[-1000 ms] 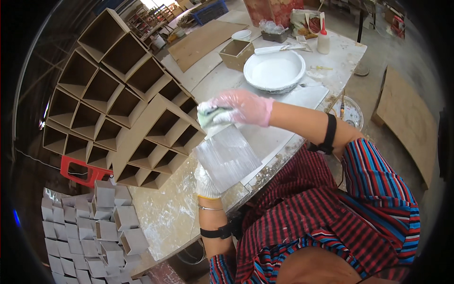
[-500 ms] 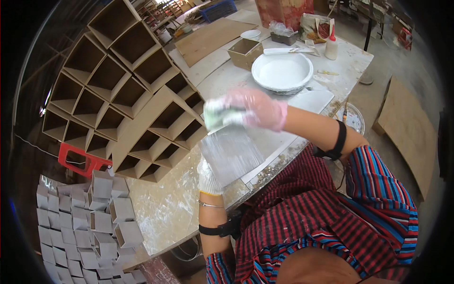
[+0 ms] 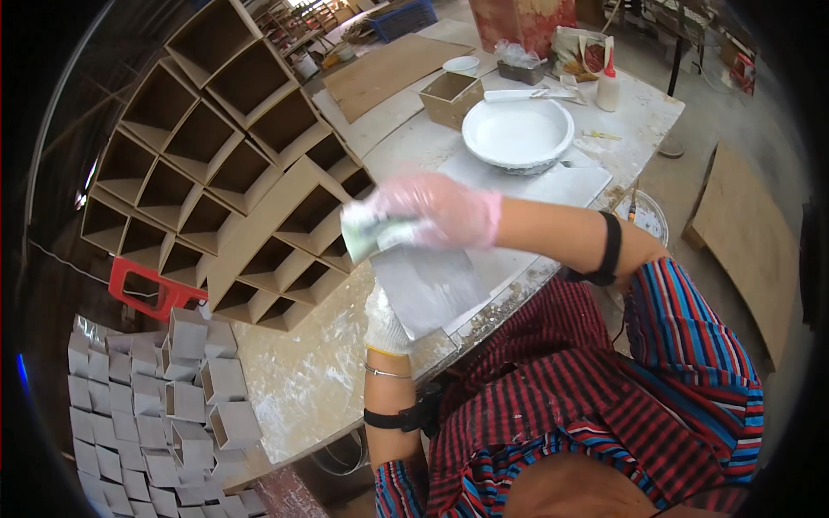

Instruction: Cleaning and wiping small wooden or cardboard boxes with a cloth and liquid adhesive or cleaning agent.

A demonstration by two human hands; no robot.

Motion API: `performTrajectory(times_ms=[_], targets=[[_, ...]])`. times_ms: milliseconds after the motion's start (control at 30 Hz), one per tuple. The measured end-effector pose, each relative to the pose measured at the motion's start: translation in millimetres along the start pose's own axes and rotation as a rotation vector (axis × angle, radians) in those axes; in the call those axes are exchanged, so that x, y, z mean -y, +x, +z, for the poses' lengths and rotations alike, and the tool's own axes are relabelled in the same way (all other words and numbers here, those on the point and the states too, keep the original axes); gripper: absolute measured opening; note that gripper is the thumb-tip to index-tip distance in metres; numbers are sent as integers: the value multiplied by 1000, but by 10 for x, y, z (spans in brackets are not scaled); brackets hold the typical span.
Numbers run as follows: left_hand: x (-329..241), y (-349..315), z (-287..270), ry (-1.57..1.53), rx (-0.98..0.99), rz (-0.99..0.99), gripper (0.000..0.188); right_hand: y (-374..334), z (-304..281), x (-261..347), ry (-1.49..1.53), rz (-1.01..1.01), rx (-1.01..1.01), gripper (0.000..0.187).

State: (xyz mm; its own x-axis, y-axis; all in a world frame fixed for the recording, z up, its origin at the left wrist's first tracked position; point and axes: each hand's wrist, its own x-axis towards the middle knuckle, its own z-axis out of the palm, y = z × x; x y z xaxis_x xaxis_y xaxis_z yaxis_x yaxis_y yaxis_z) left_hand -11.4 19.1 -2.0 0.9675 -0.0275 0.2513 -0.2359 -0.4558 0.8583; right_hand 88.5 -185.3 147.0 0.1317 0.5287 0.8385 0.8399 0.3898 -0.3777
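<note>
My right hand (image 3: 440, 210), in a thin pink glove smeared with white, is closed around a pale green sponge (image 3: 367, 231) coated in white. The sponge is at the far left edge of a grey box (image 3: 432, 289), whose upward face carries wet whitish streaks. My left hand (image 3: 386, 323), in a white knit glove, holds the box at its left side; its fingers are mostly hidden behind the box. Beyond my right hand stands a wide white basin (image 3: 518, 134) with white liquid in it.
Brown open box frames (image 3: 199, 147) are stacked at the left, above many grey boxes (image 3: 147, 406). On the table (image 3: 298, 388) stand a brown box (image 3: 451, 97), a small white bowl (image 3: 461, 65) and a red-capped bottle (image 3: 608, 86). A white bucket (image 3: 648, 220) is beyond the table edge.
My right hand and the sponge have moved left and slightly nearer across the box, reaching its edge. The box has shifted slightly right in view, with my left hand still on it.
</note>
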Motion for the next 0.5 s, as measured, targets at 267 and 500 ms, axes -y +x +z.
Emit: performTrajectory(times_ms=[267,500], targets=[[-153,-148,174,-298,-127,-139,45,-265,357,258,-47,-26,309,27],[-612,-64,109,-1021,-227,-320,39,14,-145,-343,45,368,-128,32]])
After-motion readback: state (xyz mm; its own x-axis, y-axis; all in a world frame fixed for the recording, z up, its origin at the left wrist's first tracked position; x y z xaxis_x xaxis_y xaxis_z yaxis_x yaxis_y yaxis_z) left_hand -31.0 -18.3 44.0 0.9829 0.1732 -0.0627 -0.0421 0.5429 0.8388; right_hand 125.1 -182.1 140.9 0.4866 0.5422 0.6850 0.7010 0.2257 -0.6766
